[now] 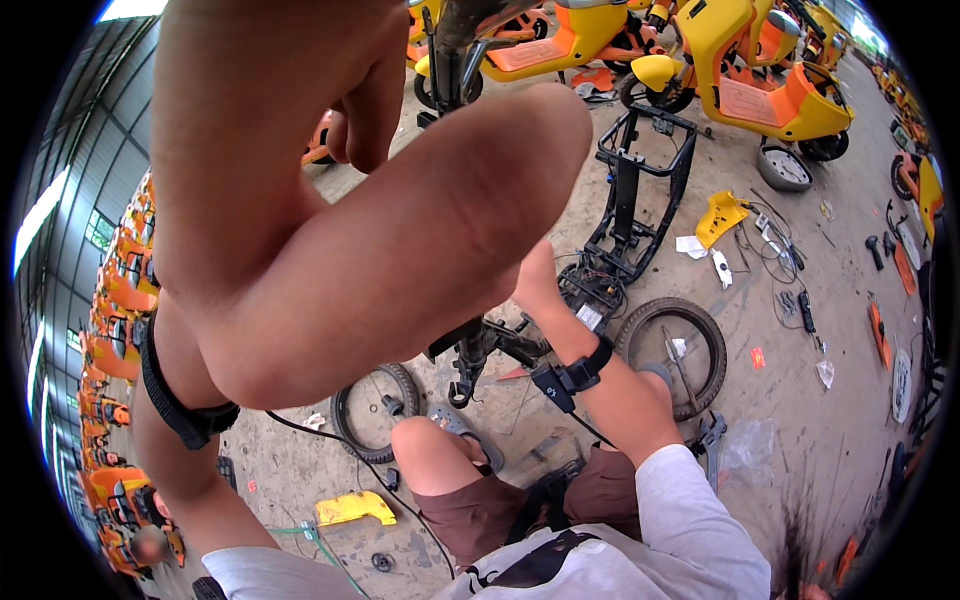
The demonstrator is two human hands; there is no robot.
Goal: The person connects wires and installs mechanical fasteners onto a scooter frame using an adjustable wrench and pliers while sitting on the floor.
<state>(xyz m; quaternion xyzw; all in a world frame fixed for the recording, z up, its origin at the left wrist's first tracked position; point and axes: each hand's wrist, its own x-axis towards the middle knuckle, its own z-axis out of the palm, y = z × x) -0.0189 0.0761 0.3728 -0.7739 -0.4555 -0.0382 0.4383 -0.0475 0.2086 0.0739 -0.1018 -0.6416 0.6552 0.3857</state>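
My left hand (380,225) is raised very close and fills the upper left. Its thumb is stretched out to the right, apart from the other fingers, some of which are bent; nothing shows in its grasp. Behind it, my right hand (536,280) reaches in at the front of a stripped black scooter frame (625,190). The left thumb hides its fingers, so its grip does not show. A dark metal tube (465,25) rises past the left hand at the top. Below the thumb, black metal brackets (475,350) show at the frame's front end.
Wheels with tyres lie left (338,420) and right (712,325) of my knees. Yellow panels (355,508) (720,218), cables (780,240) and a grey round bowl-like part (783,168) are on the concrete floor. Yellow-orange scooters (750,90) stand beyond; more line the left wall.
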